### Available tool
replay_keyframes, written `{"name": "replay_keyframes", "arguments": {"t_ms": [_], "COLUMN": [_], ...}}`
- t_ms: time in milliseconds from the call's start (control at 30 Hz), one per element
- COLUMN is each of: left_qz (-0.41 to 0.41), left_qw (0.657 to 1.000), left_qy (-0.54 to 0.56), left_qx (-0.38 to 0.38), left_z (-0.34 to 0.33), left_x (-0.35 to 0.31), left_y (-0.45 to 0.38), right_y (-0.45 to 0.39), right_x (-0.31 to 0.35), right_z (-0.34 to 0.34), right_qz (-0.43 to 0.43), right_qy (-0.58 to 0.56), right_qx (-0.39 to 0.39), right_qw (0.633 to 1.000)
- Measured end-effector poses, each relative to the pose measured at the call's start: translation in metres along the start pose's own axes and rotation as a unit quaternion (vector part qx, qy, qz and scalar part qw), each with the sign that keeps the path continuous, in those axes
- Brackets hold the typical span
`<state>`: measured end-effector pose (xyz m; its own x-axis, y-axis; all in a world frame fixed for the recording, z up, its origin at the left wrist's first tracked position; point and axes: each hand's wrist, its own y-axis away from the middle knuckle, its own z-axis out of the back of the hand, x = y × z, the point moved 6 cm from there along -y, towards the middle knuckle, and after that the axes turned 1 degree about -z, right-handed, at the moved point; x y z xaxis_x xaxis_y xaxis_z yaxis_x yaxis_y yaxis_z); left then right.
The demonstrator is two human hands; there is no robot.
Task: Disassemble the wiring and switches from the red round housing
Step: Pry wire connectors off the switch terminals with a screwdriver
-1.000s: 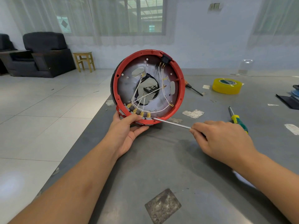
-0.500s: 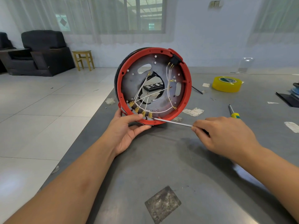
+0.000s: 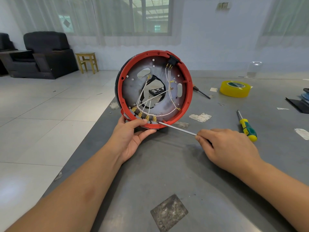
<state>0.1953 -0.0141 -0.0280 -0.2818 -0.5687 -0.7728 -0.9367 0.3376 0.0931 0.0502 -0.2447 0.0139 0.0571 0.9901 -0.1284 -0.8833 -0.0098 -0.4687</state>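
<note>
Red round housing (image 3: 188, 91) stands on edge at the near-left part of the grey table (image 3: 192, 173), its open inside turned toward the camera and its lower rim close to the tabletop. Inside, a grey metal plate carries white wires (image 3: 147, 99) that fan from brass terminals (image 3: 143, 114) lined along the lower rim up to other points on the plate, and two of them rise to a black switch (image 3: 172, 60) set in the upper right of the rim. Through the central hole a black object with pale markings shows behind the housing.

The left hand (image 3: 132, 136) grips the bottom of the rim, thumb curled over the inner edge beside the terminals and fingers underneath. The right hand (image 3: 227, 148) pinches a thin screwdriver (image 3: 177, 128) with curled fingers; its handle is hidden in the hand, and the bare metal shaft slants up to the left, with the tip at the rightmost terminal on the lower rim.

On the table to the right lie a green-and-yellow screwdriver (image 3: 246, 127), a roll of yellow tape (image 3: 235, 88) farther back, and another dark-tipped tool (image 3: 201, 92) just behind the housing. Torn white scraps (image 3: 199, 117) stick to the surface near the housing. Beyond the table, a black armchair (image 3: 45, 54) and a small wooden stool (image 3: 87, 61) stand on the tiled floor.
</note>
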Motion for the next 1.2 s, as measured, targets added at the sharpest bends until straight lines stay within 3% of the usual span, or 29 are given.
{"name": "replay_keyframes", "arguments": {"t_ms": [600,1200], "left_qz": [-0.006,-0.004], "left_qw": [0.998,0.998], "left_qy": [0.042,0.048], "left_qx": [-0.036,-0.030], "left_z": [-0.003,-0.007], "left_x": [0.003,0.005], "left_y": [0.004,0.007], "right_y": [0.005,0.005], "right_x": [0.014,0.019], "right_z": [-0.004,-0.005], "right_qz": [-0.065,-0.076], "right_qy": [-0.048,-0.046], "right_qx": [0.064,0.073], "right_qw": [0.995,0.993]}}
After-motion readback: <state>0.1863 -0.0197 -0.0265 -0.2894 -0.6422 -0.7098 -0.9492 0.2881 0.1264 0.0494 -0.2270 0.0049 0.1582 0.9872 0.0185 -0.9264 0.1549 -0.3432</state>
